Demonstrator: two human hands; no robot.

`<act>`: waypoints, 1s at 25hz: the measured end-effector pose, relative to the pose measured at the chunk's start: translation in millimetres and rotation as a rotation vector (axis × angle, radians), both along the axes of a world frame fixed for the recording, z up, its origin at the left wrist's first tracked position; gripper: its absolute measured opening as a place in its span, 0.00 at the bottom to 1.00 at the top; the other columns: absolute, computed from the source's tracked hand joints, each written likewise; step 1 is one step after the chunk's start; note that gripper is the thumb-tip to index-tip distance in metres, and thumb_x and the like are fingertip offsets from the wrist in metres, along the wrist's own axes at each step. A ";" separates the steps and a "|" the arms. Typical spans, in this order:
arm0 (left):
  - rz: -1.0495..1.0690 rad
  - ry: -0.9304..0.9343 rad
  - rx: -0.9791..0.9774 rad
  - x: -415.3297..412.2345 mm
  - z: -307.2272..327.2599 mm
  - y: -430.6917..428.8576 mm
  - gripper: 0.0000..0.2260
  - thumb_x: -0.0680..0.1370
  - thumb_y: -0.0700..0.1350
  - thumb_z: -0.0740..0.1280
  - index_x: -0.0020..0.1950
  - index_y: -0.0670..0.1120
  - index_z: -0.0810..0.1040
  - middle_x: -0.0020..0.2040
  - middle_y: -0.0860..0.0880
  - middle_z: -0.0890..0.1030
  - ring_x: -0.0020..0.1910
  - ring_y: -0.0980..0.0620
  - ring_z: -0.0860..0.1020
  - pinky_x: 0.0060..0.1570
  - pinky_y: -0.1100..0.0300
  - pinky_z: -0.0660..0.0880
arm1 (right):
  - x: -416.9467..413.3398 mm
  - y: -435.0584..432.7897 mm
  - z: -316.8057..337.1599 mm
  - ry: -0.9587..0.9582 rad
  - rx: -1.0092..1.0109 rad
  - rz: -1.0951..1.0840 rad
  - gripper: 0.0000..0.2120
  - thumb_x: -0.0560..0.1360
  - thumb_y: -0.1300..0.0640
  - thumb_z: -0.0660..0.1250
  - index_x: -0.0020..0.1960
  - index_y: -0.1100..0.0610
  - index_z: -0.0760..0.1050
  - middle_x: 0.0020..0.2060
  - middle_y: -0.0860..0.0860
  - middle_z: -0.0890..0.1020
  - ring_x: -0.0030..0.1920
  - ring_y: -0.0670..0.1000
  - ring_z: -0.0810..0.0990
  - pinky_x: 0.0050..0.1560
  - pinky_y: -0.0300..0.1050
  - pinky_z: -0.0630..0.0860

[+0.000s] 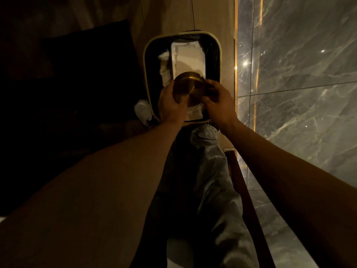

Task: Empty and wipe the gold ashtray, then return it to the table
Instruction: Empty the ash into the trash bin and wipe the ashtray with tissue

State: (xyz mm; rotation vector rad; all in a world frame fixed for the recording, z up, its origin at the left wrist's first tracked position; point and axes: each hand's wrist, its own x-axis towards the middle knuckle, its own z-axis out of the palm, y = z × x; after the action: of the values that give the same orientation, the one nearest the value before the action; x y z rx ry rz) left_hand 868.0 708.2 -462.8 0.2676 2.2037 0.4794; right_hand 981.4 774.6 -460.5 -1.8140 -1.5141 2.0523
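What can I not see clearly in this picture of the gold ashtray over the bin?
- Inside of the gold ashtray, head view: it is turned bottom-up, so any remaining ash is hidden.
- Fingers of the left hand and right hand: partly behind the ashtray.
- Waste bin depth: covered by white trash.
- Left area: too dark.

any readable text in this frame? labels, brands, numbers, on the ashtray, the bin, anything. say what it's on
None readable.
Gold ashtray: turned base-up over the bin, held by the left hand and right hand; the base shows no mark.
Bin: pale rim and dark liner, no label seen.
White box in the bin: no print visible; the light is dim.
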 end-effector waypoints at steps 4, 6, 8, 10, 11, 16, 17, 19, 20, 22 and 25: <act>-0.174 -0.015 0.044 -2.3 0.0 -8.8 0.42 0.67 0.39 0.76 0.77 0.46 0.59 0.74 0.43 0.64 0.70 0.44 0.70 0.64 0.47 0.75 | -5.3 6.0 -0.3 0.024 0.022 -0.003 0.20 0.76 0.65 0.63 0.68 0.57 0.72 0.57 0.51 0.80 0.57 0.47 0.79 0.53 0.31 0.77; -0.249 -0.003 0.029 -5.0 -0.1 -12.5 0.47 0.65 0.39 0.78 0.78 0.45 0.57 0.76 0.43 0.61 0.72 0.43 0.68 0.65 0.46 0.74 | -9.8 11.3 3.3 0.025 0.041 0.015 0.19 0.77 0.64 0.63 0.67 0.57 0.74 0.54 0.49 0.81 0.54 0.43 0.78 0.50 0.23 0.73; -0.295 0.012 0.032 -6.1 0.9 -12.8 0.49 0.63 0.40 0.79 0.78 0.43 0.56 0.76 0.42 0.59 0.73 0.43 0.66 0.66 0.45 0.73 | -11.7 15.1 6.4 0.040 0.039 0.013 0.18 0.76 0.66 0.63 0.65 0.56 0.74 0.50 0.43 0.79 0.50 0.37 0.77 0.48 0.21 0.71; -0.322 0.019 0.025 -7.8 4.3 -8.8 0.51 0.62 0.41 0.80 0.78 0.44 0.55 0.76 0.41 0.60 0.74 0.43 0.65 0.67 0.45 0.72 | -10.7 16.7 6.4 0.038 0.029 0.001 0.19 0.76 0.67 0.63 0.65 0.55 0.73 0.46 0.39 0.77 0.48 0.36 0.75 0.47 0.21 0.71; -0.337 0.018 0.028 -9.2 5.9 -6.3 0.51 0.63 0.41 0.80 0.79 0.45 0.54 0.75 0.41 0.60 0.73 0.42 0.65 0.67 0.46 0.71 | -9.8 17.1 5.4 0.030 0.030 0.002 0.20 0.76 0.68 0.62 0.66 0.56 0.73 0.45 0.38 0.77 0.47 0.35 0.75 0.46 0.21 0.72; -0.441 0.013 0.035 -4.3 18.0 3.1 0.51 0.65 0.44 0.79 0.79 0.50 0.51 0.73 0.40 0.60 0.71 0.42 0.66 0.69 0.49 0.69 | -4.2 22.2 -1.7 0.036 0.059 0.049 0.19 0.76 0.66 0.61 0.66 0.59 0.73 0.49 0.46 0.80 0.47 0.34 0.78 0.52 0.31 0.75; -0.452 0.026 0.030 -3.0 18.5 4.0 0.51 0.65 0.45 0.79 0.79 0.51 0.51 0.72 0.39 0.60 0.71 0.42 0.67 0.68 0.50 0.69 | -3.3 23.2 -2.4 0.039 0.058 0.061 0.20 0.75 0.64 0.62 0.67 0.59 0.73 0.52 0.50 0.81 0.49 0.38 0.79 0.54 0.34 0.76; -0.466 0.053 0.024 -2.4 19.0 5.9 0.50 0.66 0.47 0.79 0.79 0.51 0.51 0.70 0.39 0.62 0.68 0.42 0.69 0.66 0.51 0.70 | -1.8 25.1 -2.0 0.053 0.067 0.096 0.21 0.75 0.61 0.62 0.68 0.60 0.72 0.54 0.54 0.82 0.51 0.42 0.79 0.56 0.38 0.76; -0.469 0.059 0.025 -2.2 19.0 7.1 0.49 0.66 0.48 0.78 0.79 0.51 0.52 0.69 0.40 0.63 0.67 0.42 0.69 0.65 0.51 0.70 | -0.9 25.3 -1.9 0.063 0.079 0.119 0.19 0.76 0.60 0.63 0.67 0.60 0.72 0.53 0.53 0.82 0.50 0.42 0.79 0.55 0.37 0.77; -0.479 0.055 0.022 -3.0 19.1 9.5 0.48 0.66 0.50 0.79 0.79 0.51 0.55 0.69 0.40 0.63 0.67 0.41 0.70 0.63 0.50 0.71 | 1.2 26.2 -1.3 0.071 0.119 0.160 0.17 0.77 0.58 0.65 0.66 0.59 0.73 0.48 0.49 0.80 0.48 0.41 0.79 0.53 0.38 0.78; -0.567 0.109 -0.011 -4.6 20.4 13.9 0.47 0.63 0.55 0.79 0.77 0.50 0.59 0.69 0.41 0.65 0.66 0.40 0.70 0.59 0.46 0.74 | 5.2 27.3 -1.4 0.019 0.151 0.213 0.20 0.78 0.53 0.66 0.68 0.56 0.71 0.51 0.51 0.74 0.51 0.47 0.76 0.57 0.45 0.77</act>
State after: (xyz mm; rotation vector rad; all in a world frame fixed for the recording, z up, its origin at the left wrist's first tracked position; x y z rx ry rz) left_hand 863.4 722.1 -442.4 0.8968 2.1071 0.1383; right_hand 986.6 801.9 -461.9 -1.6393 -1.8732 1.9669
